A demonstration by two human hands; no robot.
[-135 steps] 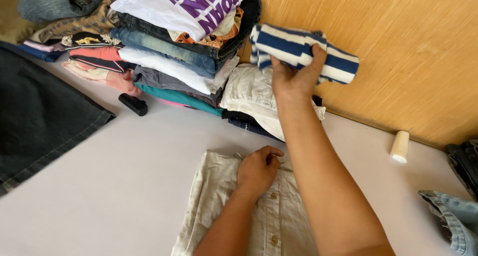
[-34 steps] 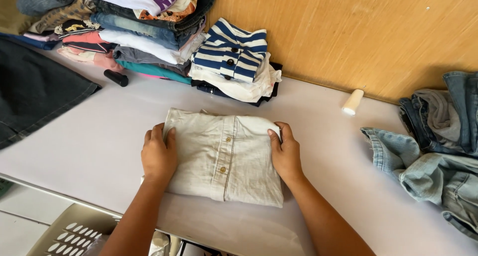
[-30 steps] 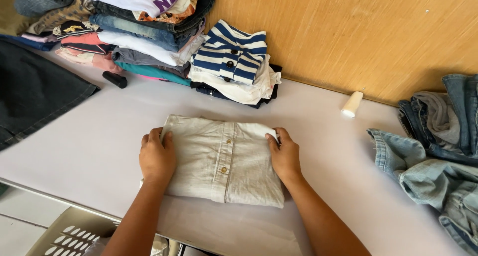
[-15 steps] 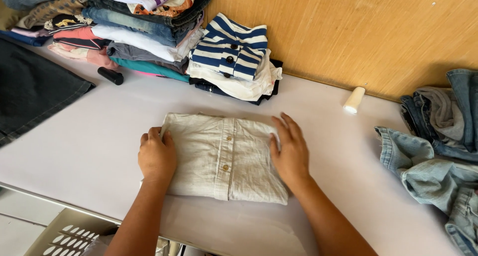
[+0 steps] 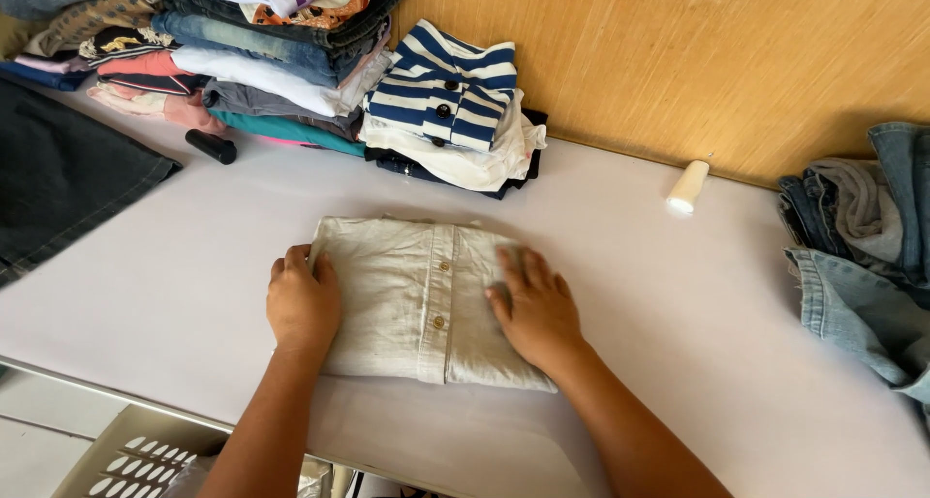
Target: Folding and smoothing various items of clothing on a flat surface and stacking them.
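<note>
A white table (image 5: pixel 194 295) carries everything, with a wooden wall (image 5: pixel 678 62) behind it. At the far left stands a tall pile of folded clothes (image 5: pixel 252 62), and beside it a striped blue and white garment (image 5: pixel 446 96) lies on a smaller pile. Denim pieces (image 5: pixel 862 256) lie at the right edge. In the middle of the table lies a folded beige shirt (image 5: pixel 407 295). The right hand (image 5: pixel 536 309) rests flat and open on its right part, gripping nothing. The left hand (image 5: pixel 302 299) is half curled on the left edge, pressing it. A small white tube (image 5: pixel 688 186) lies near the wall.
</note>
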